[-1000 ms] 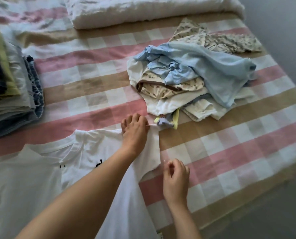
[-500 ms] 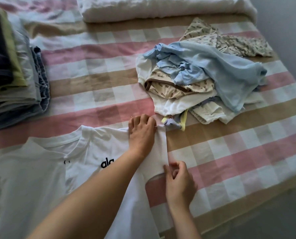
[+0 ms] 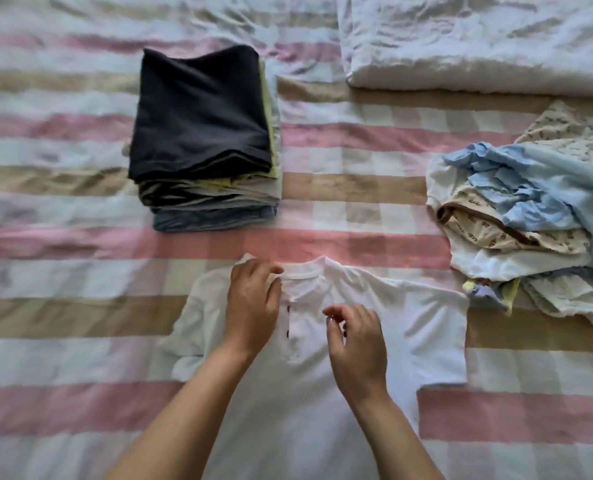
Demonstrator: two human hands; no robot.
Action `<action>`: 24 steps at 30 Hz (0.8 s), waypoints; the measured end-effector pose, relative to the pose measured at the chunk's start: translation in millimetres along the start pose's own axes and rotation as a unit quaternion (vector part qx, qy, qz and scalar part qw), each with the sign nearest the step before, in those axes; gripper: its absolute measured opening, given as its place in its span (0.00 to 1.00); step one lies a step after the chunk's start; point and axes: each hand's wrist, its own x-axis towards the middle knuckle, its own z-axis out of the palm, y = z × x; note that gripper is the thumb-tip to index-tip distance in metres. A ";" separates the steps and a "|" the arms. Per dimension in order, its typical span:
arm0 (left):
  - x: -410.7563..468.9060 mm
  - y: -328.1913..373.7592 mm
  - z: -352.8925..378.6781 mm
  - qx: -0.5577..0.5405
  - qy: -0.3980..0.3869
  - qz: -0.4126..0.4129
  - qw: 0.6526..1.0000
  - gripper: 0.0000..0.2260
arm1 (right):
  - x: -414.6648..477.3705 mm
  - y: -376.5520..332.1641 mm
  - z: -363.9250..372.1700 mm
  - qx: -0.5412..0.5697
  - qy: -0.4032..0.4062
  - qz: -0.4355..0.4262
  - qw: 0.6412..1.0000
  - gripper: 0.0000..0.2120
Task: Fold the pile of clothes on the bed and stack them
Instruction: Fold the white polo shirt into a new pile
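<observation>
The white T-shirt [image 3: 409,327] lies spread in front of me on the checked sheet [image 3: 357,188], neck away from me, its body running down between my forearms and out of the bottom of view. My left hand [image 3: 252,313] is on the left side of the collar [image 3: 305,275]; the fingers are curled and, with the thumb, pinch a bunch of the shirt's cloth just beside the neckline. My right hand [image 3: 357,344] is over the chest of the shirt, a little right of the middle, with the fingers bent and the thumb and forefinger tips close together; I cannot tell whether they have hold of any cloth or only hover over it. Between my two hands a straight edge of cloth runs down from the collar, with a few small dark marks showing along it. The shirt's right sleeve lies flat and reaches out toward the pile of unfolded clothes [image 3: 496,265], which sits on the right of the bed with a light blue garment [image 3: 537,188] crumpled on top and printed cream pieces under it. The sleeve's corner comes just beside that pile. The stack of folded clothes [image 3: 201,133] stands beyond my left hand, well apart from the shirt, with a dark piece on top. A white quilt [image 3: 478,39] lies at the far right.
</observation>
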 end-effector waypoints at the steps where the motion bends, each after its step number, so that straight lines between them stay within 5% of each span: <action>1: -3.4 -16.1 -17.7 0.009 0.012 -0.018 1.000 0.07 | 3.0 -13.3 11.9 0.004 -0.024 -0.017 1.000 0.07; 8: -44.1 -112.9 -85.7 0.035 0.006 -0.196 0.980 0.09 | 27.2 -83.2 92.1 -0.076 -0.137 -0.152 0.976 0.10; 13: -57.2 -130.8 -81.4 0.020 -0.036 -0.209 0.977 0.11 | 46.9 -100.5 133.0 -0.210 -0.201 -0.220 0.931 0.18; 17: -58.8 -130.8 -79.9 0.048 -0.071 -0.206 0.975 0.08 | 61.6 -104.2 138.2 -0.304 -0.227 -0.216 0.900 0.13; 24: -39.7 -136.4 -125.7 -0.133 0.082 -0.220 0.963 0.05 | 82.6 -107.0 125.8 -0.132 -0.215 -0.165 0.953 0.10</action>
